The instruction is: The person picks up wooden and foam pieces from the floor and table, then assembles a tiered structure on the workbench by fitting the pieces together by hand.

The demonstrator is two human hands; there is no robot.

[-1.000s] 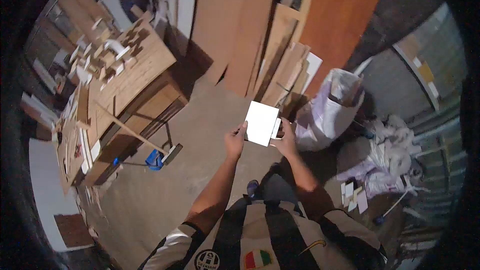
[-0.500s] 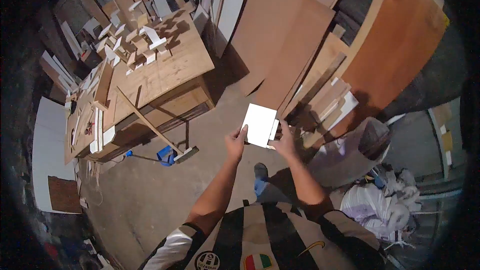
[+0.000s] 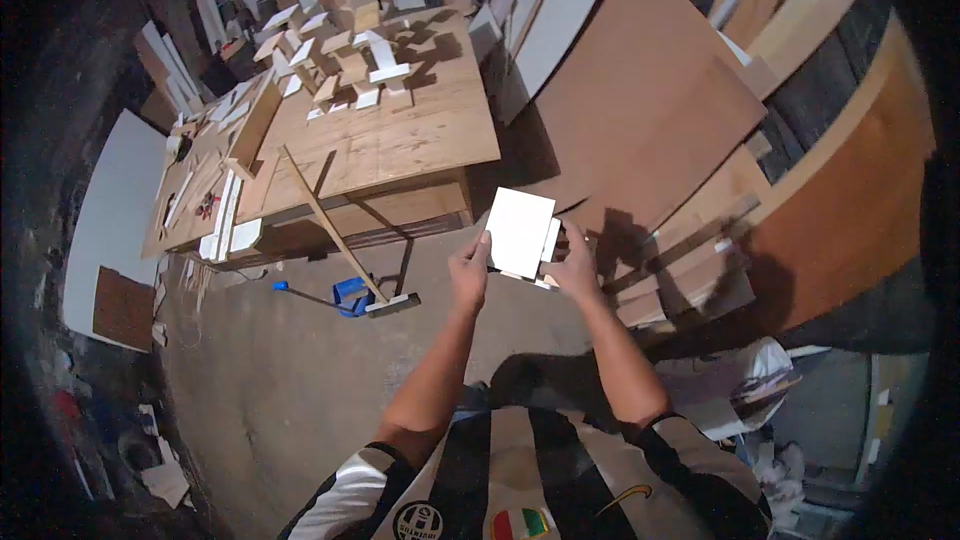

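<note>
A small white-faced board piece [image 3: 522, 232] is held up in front of my chest between both hands. My left hand [image 3: 471, 266] grips its left edge, thumb lying on the white face. At its right side, my right hand [image 3: 574, 268] is closed round a smaller white-edged part that juts out behind the face. Pale wood shows along the lower edge. Most of the fingers and the back of the piece are hidden.
A wooden worktable [image 3: 440, 130] at the upper left bears several small white-and-wood assemblies [image 3: 360, 50]. A broom [image 3: 335, 230] leans on it beside a blue dustpan [image 3: 352, 295]. Large brown sheets [image 3: 650, 70] and planks lean to the right; plastic wrapping [image 3: 735, 390] lies lower right.
My view has turned left, so the worktable and broom sit further right in it. Both hands still hold the board piece, which has tilted slightly and shows more of its lower edge.
</note>
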